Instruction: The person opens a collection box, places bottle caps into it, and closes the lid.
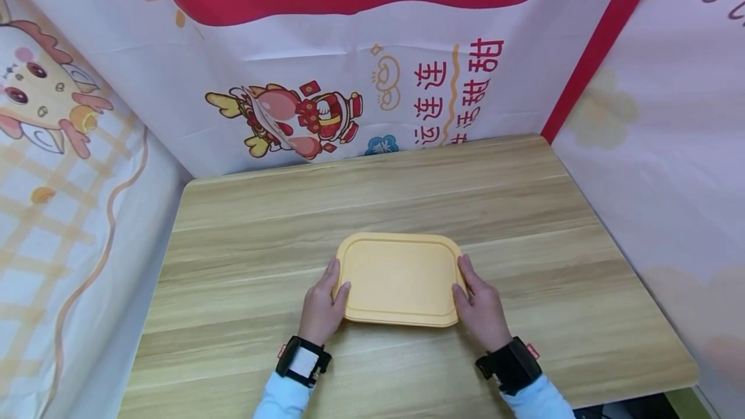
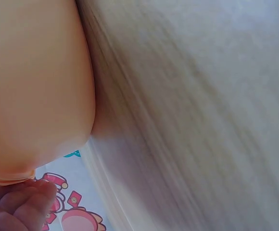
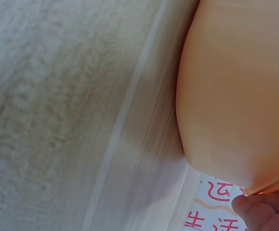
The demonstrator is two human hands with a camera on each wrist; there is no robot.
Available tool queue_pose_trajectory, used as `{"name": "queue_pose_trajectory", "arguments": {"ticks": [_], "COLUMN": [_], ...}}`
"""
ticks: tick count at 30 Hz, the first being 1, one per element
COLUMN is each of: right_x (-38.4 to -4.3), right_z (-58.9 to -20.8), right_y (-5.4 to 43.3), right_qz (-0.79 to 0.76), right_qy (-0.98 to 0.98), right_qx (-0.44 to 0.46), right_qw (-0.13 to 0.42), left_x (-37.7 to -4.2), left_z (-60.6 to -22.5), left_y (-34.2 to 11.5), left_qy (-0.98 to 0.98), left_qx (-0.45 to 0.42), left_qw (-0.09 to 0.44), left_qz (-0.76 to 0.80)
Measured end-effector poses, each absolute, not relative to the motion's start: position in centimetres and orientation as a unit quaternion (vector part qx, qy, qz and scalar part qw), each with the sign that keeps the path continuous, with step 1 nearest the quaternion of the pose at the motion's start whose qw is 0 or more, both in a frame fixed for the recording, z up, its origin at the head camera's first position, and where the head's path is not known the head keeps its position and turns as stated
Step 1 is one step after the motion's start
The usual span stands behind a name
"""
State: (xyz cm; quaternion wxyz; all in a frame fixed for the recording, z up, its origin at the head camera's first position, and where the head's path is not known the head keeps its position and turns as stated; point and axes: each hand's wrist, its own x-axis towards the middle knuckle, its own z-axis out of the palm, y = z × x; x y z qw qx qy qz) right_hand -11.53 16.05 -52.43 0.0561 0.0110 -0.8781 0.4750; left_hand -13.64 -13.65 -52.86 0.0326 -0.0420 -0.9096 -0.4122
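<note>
A pale yellow rectangular lidded box [image 1: 399,277] with rounded corners stands on the wooden table. My left hand [image 1: 321,306] grips its left side, thumb over the lid's edge and fingers under the rim. On the opposite side my right hand [image 1: 482,306] holds the rim the same way. In the left wrist view the box's smooth side wall [image 2: 36,82] tapers toward the table, and curled fingers [image 2: 21,207] sit beneath the lip. The right wrist view shows the wall [image 3: 235,91] and fingertips [image 3: 264,209] under the rim. What the box contains is hidden by the lid.
The light wooden table [image 1: 244,238] extends around the box on all sides. Behind it hangs a white and red printed cloth [image 1: 326,37], with more printed cloth on the left [image 1: 52,212] and right [image 1: 658,180]. Both wrists wear black straps.
</note>
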Motion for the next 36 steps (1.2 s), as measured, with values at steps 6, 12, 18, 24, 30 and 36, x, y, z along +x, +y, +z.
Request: {"name": "queue_pose_trajectory", "arguments": {"ticks": [6,12,18,24,30,36], "right_x": [-11.4,-11.2,-11.0,-11.4,-11.7,-12.0], "right_z": [-52.6,-52.9,-53.1,-53.1,-53.2,-53.4], "right_y": [15.9,15.5,14.8,14.7,15.0,15.2], "right_qz": [0.452,0.427,0.393,0.392,0.381,0.366], "right_qy": [-0.888,-0.901,-0.916,-0.917,-0.92,-0.925], "right_qx": [0.016,0.006,0.005,0.007,0.028,0.048], "right_qw": [0.082,0.078,0.078,0.077,0.084,0.09], "left_x": [-13.6,-13.5,-13.2,-13.3,-13.1,-12.7], "left_z": [-52.8,-52.6,-52.7,-53.0,-53.4,-53.2], "left_y": [-13.4,-13.6,-13.9,-13.9,-13.7,-13.5], "left_qy": [-0.907,-0.906,-0.911,-0.912,-0.92,-0.924], "left_qx": [-0.043,-0.042,-0.039,-0.039,-0.027,-0.02], "left_qw": [0.031,0.026,0.019,0.028,0.029,0.034], "left_qz": [-0.418,-0.42,-0.409,-0.407,-0.389,-0.38]}}
